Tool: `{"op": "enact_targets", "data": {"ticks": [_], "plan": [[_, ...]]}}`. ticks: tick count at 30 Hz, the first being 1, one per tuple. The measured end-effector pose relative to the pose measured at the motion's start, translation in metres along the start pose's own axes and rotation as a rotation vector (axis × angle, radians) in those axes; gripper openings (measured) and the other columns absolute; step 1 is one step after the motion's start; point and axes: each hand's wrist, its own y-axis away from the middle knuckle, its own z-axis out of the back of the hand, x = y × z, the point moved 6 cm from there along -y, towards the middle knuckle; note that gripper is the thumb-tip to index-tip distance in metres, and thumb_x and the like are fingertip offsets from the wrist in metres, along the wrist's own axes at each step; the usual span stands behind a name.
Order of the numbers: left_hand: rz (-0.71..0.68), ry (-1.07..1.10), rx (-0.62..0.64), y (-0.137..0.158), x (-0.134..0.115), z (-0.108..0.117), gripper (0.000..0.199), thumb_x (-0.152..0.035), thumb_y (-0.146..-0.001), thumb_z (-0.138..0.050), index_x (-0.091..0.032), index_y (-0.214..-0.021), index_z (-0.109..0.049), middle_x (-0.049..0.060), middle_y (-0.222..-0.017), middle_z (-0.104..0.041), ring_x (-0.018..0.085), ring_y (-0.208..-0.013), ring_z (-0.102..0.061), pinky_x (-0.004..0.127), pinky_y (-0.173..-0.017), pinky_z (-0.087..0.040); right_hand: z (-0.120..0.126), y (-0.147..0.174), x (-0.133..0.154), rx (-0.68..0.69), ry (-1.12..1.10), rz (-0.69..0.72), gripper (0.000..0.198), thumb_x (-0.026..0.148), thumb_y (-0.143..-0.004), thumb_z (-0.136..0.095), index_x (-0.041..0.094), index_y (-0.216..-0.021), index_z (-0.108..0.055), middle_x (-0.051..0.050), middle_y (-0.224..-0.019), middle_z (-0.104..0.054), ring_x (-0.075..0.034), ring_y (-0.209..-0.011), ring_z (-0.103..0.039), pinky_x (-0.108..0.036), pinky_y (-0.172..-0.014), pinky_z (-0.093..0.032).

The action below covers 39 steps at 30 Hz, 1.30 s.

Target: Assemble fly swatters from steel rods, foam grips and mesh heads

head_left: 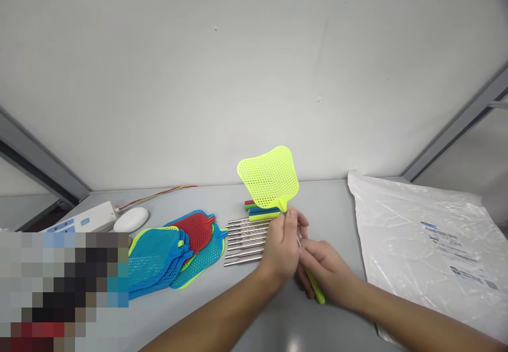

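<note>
A yellow-green fly swatter (272,178) is held tilted over the table, its mesh head up and its handle pointing down to the right. My left hand (282,243) is closed around the shaft just below the head. Lower down, my right hand (327,267) is closed on the metal shaft near the yellow-green grip, which sticks out below the fingers. Behind my left hand lie several metal telescopic rods (246,235) side by side, with coloured grips (264,213) at their far ends. Blue, red and yellow-green swatter heads (200,233) are piled to the left.
On the right, a white plastic mailing bag (416,246) with a printed label lies flat. A white power strip (95,217) and a white oval object (130,219) are at the back left. A grey wall stands behind the table. The lower left corner is pixelated.
</note>
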Motion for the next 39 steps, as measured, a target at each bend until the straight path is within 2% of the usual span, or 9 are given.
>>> {"op": "enact_targets", "data": {"ticks": [8,14,18,20,23,26,30,35,39], "plan": [[-0.011,-0.016,0.046,0.001,-0.004,0.001,0.045,-0.051,-0.095,-0.030,-0.018,-0.081,-0.058,0.001,-0.069,-0.054,0.013,-0.062,-0.048,0.026,-0.062,-0.039,0.000,0.001,0.004,0.005,0.036,0.026,0.043,0.048,-0.097,-0.033,0.021,-0.066,-0.043,0.006,-0.043,-0.051,-0.009,-0.037,-0.047,-0.021,-0.046,-0.041],[0.089,0.011,0.171,0.010,-0.012,0.009,0.045,-0.055,-0.093,-0.034,-0.017,-0.087,-0.058,0.002,-0.076,-0.058,0.010,-0.051,-0.048,0.025,-0.052,-0.039,-0.002,0.005,0.010,0.023,0.099,0.033,0.040,0.049,-0.097,-0.031,0.020,-0.076,-0.049,0.007,-0.045,-0.050,-0.009,-0.038,-0.047,-0.022,-0.050,-0.042],[0.075,0.045,0.232,0.025,-0.026,0.023,0.040,-0.050,-0.093,-0.042,-0.016,-0.106,-0.058,0.006,-0.093,-0.063,0.012,-0.064,-0.057,0.027,-0.065,-0.046,-0.001,0.008,0.009,0.026,0.095,0.009,0.041,0.051,-0.097,-0.031,0.019,-0.086,-0.054,0.008,-0.045,-0.046,-0.009,-0.038,-0.043,-0.021,-0.047,-0.039],[0.050,0.040,0.184,0.029,-0.031,0.034,0.038,-0.049,-0.092,-0.045,-0.017,-0.110,-0.057,0.009,-0.102,-0.064,0.014,-0.075,-0.060,0.029,-0.073,-0.047,0.000,0.010,0.008,0.016,0.107,-0.008,0.040,0.052,-0.096,-0.032,0.020,-0.087,-0.054,0.009,-0.043,-0.041,-0.009,-0.037,-0.040,-0.021,-0.044,-0.035],[0.075,0.093,0.109,0.032,-0.032,0.047,0.044,-0.054,-0.091,-0.044,-0.015,-0.104,-0.061,0.013,-0.109,-0.064,0.016,-0.078,-0.062,0.030,-0.073,-0.048,-0.002,0.012,0.009,0.043,0.130,-0.016,0.039,0.051,-0.097,-0.032,0.020,-0.088,-0.054,0.009,-0.043,-0.040,-0.010,-0.038,-0.039,-0.021,-0.046,-0.035],[0.117,0.207,0.037,0.032,-0.031,0.055,0.050,-0.057,-0.090,-0.042,-0.012,-0.099,-0.064,0.014,-0.103,-0.067,0.017,-0.074,-0.062,0.030,-0.070,-0.049,-0.009,0.013,0.010,0.112,0.147,-0.012,0.040,0.050,-0.097,-0.031,0.019,-0.089,-0.055,0.009,-0.045,-0.041,-0.009,-0.040,-0.040,-0.022,-0.049,-0.036],[0.103,0.262,-0.108,0.037,-0.032,0.067,0.041,-0.050,-0.089,-0.050,-0.011,-0.090,-0.065,0.011,-0.091,-0.069,0.014,-0.067,-0.060,0.030,-0.071,-0.050,-0.015,0.013,0.013,0.188,0.157,-0.034,0.038,0.050,-0.096,-0.034,0.020,-0.094,-0.056,0.008,-0.049,-0.039,-0.009,-0.043,-0.036,-0.021,-0.046,-0.031],[0.101,0.263,-0.185,0.044,-0.029,0.077,0.036,-0.046,-0.089,-0.053,-0.012,-0.091,-0.065,0.010,-0.093,-0.069,0.014,-0.066,-0.060,0.030,-0.074,-0.050,-0.012,0.011,0.021,0.164,0.187,-0.005,0.030,0.049,-0.093,-0.045,0.021,-0.093,-0.057,0.003,-0.069,-0.047,-0.011,-0.062,-0.042,-0.022,-0.058,-0.035],[0.087,0.290,-0.263,0.041,-0.029,0.088,0.034,-0.045,-0.088,-0.055,-0.012,-0.091,-0.065,0.010,-0.092,-0.069,0.014,-0.067,-0.060,0.030,-0.072,-0.050,-0.013,0.012,0.010,0.227,0.039,-0.162,0.030,0.051,-0.091,-0.047,0.022,-0.099,-0.054,0.005,-0.067,-0.042,-0.009,-0.054,-0.036,-0.021,-0.049,-0.031]]}}
